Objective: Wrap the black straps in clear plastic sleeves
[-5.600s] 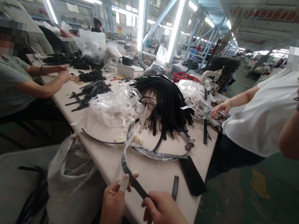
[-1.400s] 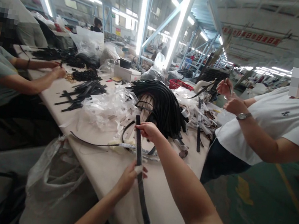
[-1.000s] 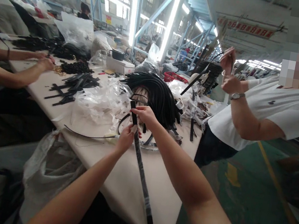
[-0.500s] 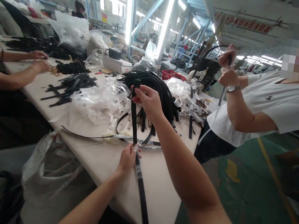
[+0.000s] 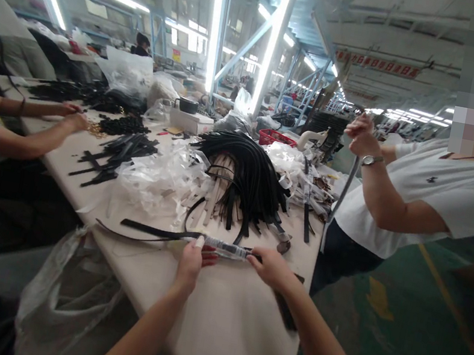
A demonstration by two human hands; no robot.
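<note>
A black strap [image 5: 158,230] lies sideways across the near part of the pale table [image 5: 235,318], with a clear, printed wrapping [image 5: 224,248] round its middle. My left hand [image 5: 194,258] grips it at the left end of the wrapping. At the right end, my right hand [image 5: 269,266] is closed on the strap. Beneath my right forearm a dark length of strap slants toward the table's right edge. Just beyond my hands, a large bundle of black straps [image 5: 259,181] is heaped, pale undersides showing in places.
Crumpled clear plastic [image 5: 158,179] and short black strips [image 5: 119,154] lie to the left. A person in a white shirt [image 5: 402,200] stands at right holding a strap. Another person's hands [image 5: 74,117] work at left. A white sack [image 5: 56,292] hangs by the near edge.
The strap has turned from upright to sideways. My right hand has come down from its top end to the right end of the wrapping. The view has shifted slightly.
</note>
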